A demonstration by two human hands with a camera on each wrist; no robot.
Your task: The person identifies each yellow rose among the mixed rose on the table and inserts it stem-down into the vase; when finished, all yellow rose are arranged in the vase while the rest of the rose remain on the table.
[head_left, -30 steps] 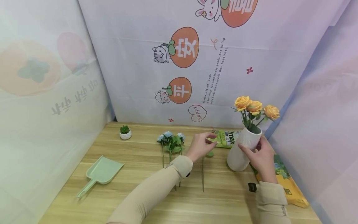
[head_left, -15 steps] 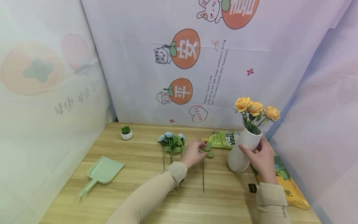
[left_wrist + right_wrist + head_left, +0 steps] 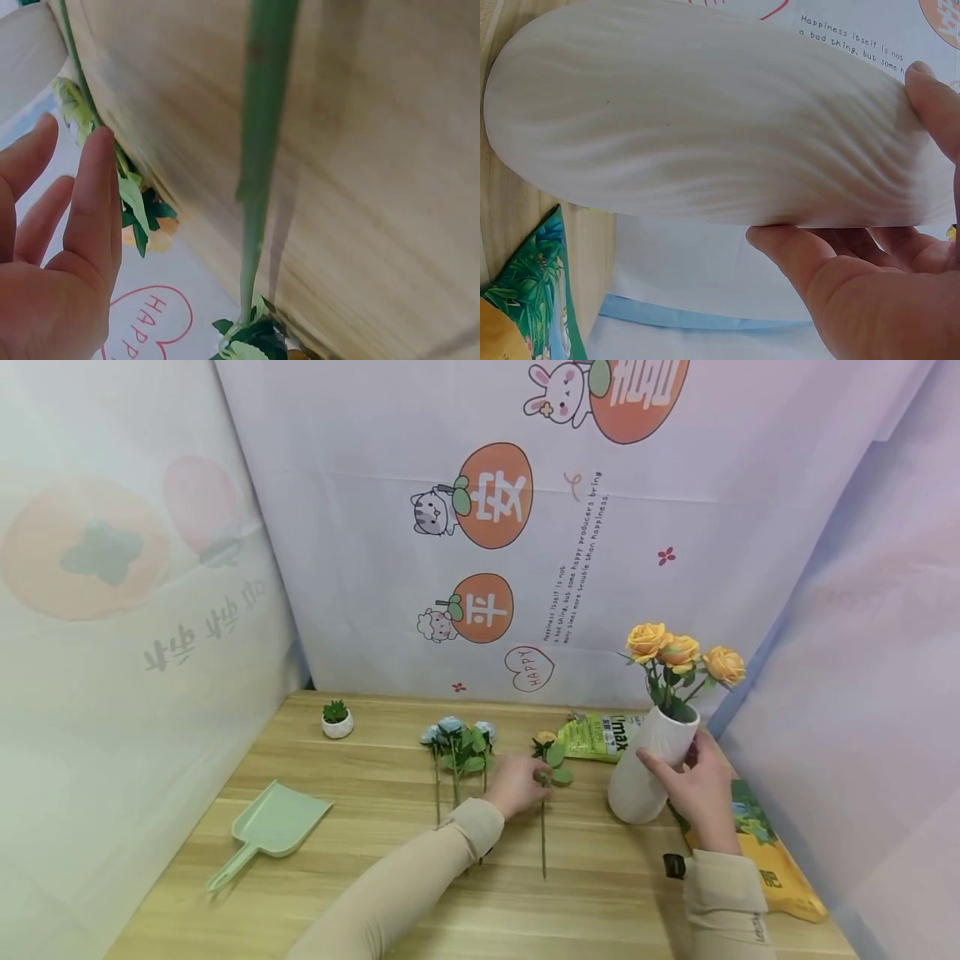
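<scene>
My right hand (image 3: 703,789) grips a white ribbed vase (image 3: 648,772) around its upper part, tilting it slightly to the right. Three yellow roses (image 3: 681,653) stand in its mouth. In the right wrist view the thumb and fingers (image 3: 795,259) lie on opposite sides of the vase. My left hand (image 3: 519,785) is over the table beside a single yellow rose (image 3: 544,739) lying flat, fingertips right at its leafy stem. In the left wrist view the fingers (image 3: 91,202) are extended, thumb apart, and overlap that stem (image 3: 77,64). Several blue roses (image 3: 450,727) lie left of the hand.
A green packet (image 3: 596,737) lies at the back behind the vase. On the right is a yellow and green bag (image 3: 783,872). A light green dustpan (image 3: 277,818) lies at left, with a small potted succulent (image 3: 337,720) behind it. Printed cloth (image 3: 622,568) walls the table.
My left hand has come back from near the green packet, moving left and toward me to the lying yellow rose's stem. The right hand keeps holding the vase in place.
</scene>
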